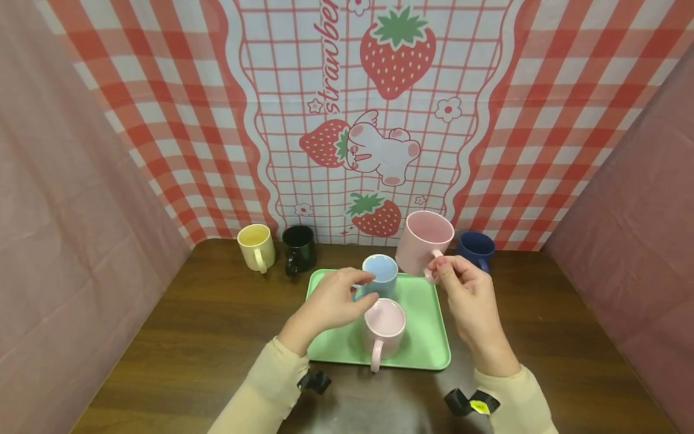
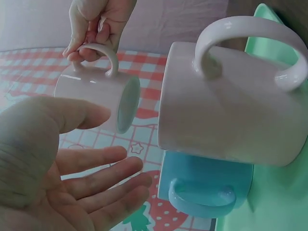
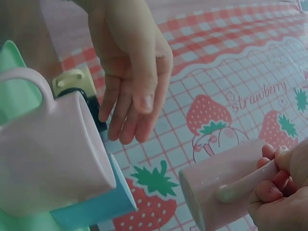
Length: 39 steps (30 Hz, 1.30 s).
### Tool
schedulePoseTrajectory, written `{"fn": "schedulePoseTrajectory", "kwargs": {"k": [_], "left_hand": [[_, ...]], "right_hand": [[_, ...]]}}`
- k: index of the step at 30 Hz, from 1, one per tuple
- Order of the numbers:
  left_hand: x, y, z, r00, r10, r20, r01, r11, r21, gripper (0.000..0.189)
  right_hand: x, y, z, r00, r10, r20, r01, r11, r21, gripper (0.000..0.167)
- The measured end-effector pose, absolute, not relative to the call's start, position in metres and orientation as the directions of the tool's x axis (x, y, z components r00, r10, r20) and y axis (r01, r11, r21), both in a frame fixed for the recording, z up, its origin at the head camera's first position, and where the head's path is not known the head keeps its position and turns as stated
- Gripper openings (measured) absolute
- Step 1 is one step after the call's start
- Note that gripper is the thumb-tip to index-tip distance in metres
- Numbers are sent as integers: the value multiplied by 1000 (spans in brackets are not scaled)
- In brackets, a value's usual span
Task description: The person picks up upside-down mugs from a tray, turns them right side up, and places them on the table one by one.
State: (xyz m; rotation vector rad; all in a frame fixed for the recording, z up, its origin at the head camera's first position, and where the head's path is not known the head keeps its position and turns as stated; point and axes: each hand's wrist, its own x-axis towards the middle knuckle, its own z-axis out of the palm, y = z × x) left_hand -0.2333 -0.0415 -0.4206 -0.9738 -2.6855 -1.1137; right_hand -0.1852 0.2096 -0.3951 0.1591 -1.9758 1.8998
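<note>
My right hand pinches the handle of a pink mug, held up over the back right corner of a green tray. In the right wrist view, thumb and fingers curl on that handle. Another pink mug stands upright at the tray's front, handle toward me. Behind it is a light blue mug, its handle showing in the left wrist view. My left hand hovers beside these two mugs; in the left wrist view its fingers are spread with nothing held.
A yellow mug and a black mug stand at the back left of the wooden table. A dark blue mug is at the back right, partly behind my right hand. A checked strawberry cloth hangs behind.
</note>
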Motion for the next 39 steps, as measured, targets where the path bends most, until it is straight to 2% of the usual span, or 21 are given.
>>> {"fn": "schedulePoseTrajectory", "kwargs": {"k": [7, 13, 17, 32, 39], "left_hand": [[-236, -42, -426, -740, 619, 263, 640, 528, 559, 52], [-240, -42, -432, -715, 668, 207, 650, 525, 549, 60], [-241, -43, -433, -700, 682, 212, 664, 512, 546, 60], [-241, -35, -439, -625, 764, 163, 714, 474, 515, 65], [-244, -33, -443, -575, 810, 119, 713, 423, 559, 76]], "right_hand": [[-191, 215, -396, -912, 217, 347, -353, 13, -936, 27], [-195, 219, -400, -914, 215, 343, -352, -3, -936, 28], [-199, 222, -404, -911, 221, 348, -359, -10, -933, 27], [-209, 232, -419, -910, 266, 319, -315, 58, -947, 30], [-214, 238, -425, -909, 273, 316, -306, 81, -949, 29]]}}
